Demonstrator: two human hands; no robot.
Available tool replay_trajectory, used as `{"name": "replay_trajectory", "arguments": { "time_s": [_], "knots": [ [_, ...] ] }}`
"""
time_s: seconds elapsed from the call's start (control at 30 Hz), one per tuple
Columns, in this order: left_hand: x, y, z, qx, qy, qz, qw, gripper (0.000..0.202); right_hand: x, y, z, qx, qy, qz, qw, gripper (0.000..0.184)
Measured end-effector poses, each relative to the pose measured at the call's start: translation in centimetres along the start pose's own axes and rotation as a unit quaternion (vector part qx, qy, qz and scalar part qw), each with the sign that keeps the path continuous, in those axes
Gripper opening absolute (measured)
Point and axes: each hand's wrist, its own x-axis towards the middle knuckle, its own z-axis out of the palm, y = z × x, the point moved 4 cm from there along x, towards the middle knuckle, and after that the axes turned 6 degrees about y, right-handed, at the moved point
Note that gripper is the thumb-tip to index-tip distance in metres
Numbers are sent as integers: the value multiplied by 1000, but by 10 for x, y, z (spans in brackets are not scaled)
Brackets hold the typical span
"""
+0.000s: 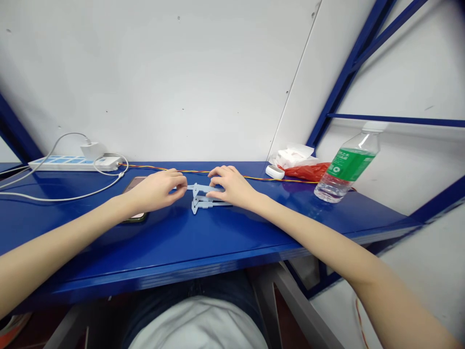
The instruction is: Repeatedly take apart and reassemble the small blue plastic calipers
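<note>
Blue painted metal bench (181,242) carries everything in front of you. Your left hand (160,190) pinches thumb and forefinger together on the left end of a pale grey plastic caliper (200,188). Your right hand (232,188) closes over its right end, fingers curled close, thumb reaching a second such caliper (199,205) lying just nearer you. That makes two calipers. One phone (132,184) lies under your left hand. Farther back stand one green-labelled clear water bottle (345,169) and one white power strip (69,163).

Power strip (69,163), phone (132,184), water bottle (347,167), tissues (293,155), red bag (308,171), blue shelf (174,242)
</note>
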Motion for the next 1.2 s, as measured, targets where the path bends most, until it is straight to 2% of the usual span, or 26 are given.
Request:
{"name": "replay_trajectory", "arguments": {
  "time_s": [0.1, 0.2, 0.43, 0.53, 0.63, 0.8, 1.0, 1.2],
  "knots": [
    [0, -14, -2, 0, -13, -21, 1000, 26, -1, 6, 4, 20, -40, 24, 999, 23],
    [-2, -34, -11, 17, -40, -65, 997, 30, 0, 12, 0, 24, -34, 53, 998, 24],
    [-27, -89, -38, 37, -128, -180, 975, 80, 1, 25, -7, 20, -32, 104, 994, 20],
    [-37, -100, -40, 47, -185, -199, 961, 93, 2, 26, -6, 29, -43, 106, 993, 21],
    [-41, -101, -37, 55, -220, -213, 950, 101, 3, 27, -4, 28, -48, 105, 993, 21],
    [-40, -95, -31, 68, -235, -211, 946, 106, 4, 27, -3, 26, -45, 102, 993, 22],
    [-42, -102, -40, 52, -234, -220, 946, 93, 4, 26, -3, 25, -45, 100, 994, 25],
    [-46, -121, -45, 63, -178, -218, 957, 76, 4, 22, 1, 49, -59, 92, 993, 24]
  ]
}}
